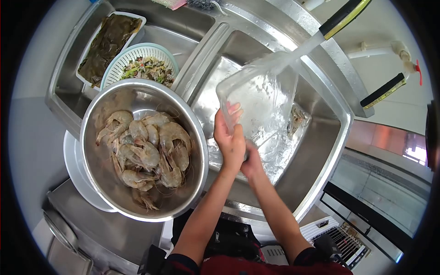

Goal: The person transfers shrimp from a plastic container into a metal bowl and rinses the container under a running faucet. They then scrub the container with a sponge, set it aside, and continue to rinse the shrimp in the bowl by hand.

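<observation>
A clear plastic container (261, 96) is tilted over the right basin of the steel sink (316, 146), with water running onto it. My left hand (231, 140) grips its left edge, thumb on the near side and fingertips showing through or over the rim. Lower down, my right hand (251, 161) is closed at the container's bottom edge; its fingers are mostly hidden. The water comes from a black and yellow hose (341, 19) above. To the left of my hands stands a large steel bowl (195, 151) holding several raw shrimp (146, 153).
A strainer (107, 75) with food scraps and a white tray (85, 73) of dark leafy material sit in the left basin. Shrimp scraps (298, 120) lie in the right basin. Under the steel bowl is a white basin (75, 169). A second hose end (382, 91) juts in at right.
</observation>
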A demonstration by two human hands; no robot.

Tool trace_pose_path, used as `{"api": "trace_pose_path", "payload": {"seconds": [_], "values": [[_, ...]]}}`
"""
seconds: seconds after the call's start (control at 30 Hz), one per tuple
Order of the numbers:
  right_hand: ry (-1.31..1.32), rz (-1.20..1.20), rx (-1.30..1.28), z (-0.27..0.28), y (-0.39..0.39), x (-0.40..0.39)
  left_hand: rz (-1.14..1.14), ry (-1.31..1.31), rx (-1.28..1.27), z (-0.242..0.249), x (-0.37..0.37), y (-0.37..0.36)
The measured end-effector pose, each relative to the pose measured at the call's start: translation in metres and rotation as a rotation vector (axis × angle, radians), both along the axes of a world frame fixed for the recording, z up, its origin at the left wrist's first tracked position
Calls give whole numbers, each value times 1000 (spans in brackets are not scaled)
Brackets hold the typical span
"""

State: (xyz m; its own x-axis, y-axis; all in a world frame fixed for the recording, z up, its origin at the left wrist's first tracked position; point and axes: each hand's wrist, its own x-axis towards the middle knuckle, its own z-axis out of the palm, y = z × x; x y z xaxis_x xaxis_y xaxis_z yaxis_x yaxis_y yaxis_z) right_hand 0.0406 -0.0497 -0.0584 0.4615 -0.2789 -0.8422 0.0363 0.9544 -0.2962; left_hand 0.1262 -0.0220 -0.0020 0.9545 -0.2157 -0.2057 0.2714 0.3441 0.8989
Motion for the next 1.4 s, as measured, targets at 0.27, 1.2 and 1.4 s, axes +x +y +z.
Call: {"api": "trace_pose_path", "payload": {"seconds": [0.27,1.2,1.4], "values": [[62,-5,-243,-60,-125,-12,-22,21,209,-8,-14,4],[381,-50,-698,0,-107,13,-71,486,-151,-43,-8,13],[158,-126,-277,-16,4,6,28,254,46,-24,-14,7]]}}
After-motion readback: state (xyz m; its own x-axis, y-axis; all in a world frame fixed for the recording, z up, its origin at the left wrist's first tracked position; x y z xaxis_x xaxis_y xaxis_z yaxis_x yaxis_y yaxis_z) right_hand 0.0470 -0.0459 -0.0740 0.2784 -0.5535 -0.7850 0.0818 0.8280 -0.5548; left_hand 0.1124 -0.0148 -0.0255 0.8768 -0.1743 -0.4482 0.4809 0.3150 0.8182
